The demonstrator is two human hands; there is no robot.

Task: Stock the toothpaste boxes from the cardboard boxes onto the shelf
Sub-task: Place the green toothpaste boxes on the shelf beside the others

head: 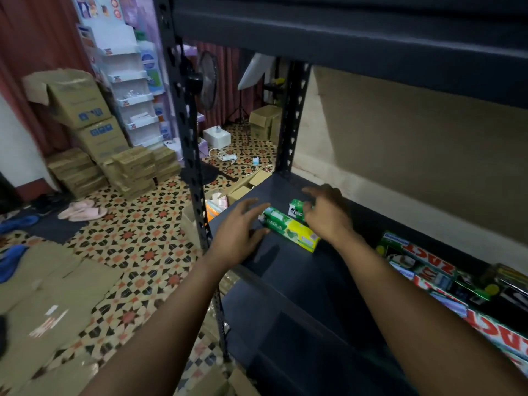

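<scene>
- green box (290,232): flat on shelf (285,270), between both hands.
- second box (295,208): just behind, partly under right hand.
- left hand (240,232): fingers spread wide, tips at green box.
- right hand (328,214): fingers bent over second box; grip cannot be told.

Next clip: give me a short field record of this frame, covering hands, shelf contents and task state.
setting: dark metal shelf, patterned tile floor
left hand: open, fingers spread at the end of the green-and-yellow toothpaste box, no grip
right hand: fingers spread over the smaller green box; contact unclear from blur
green-and-yellow toothpaste box: lying flat on the shelf, angled
other stock: Zact boxes at the shelf's right
supply: open cardboard box on the floor beside the shelf
task state: partly stocked
</scene>
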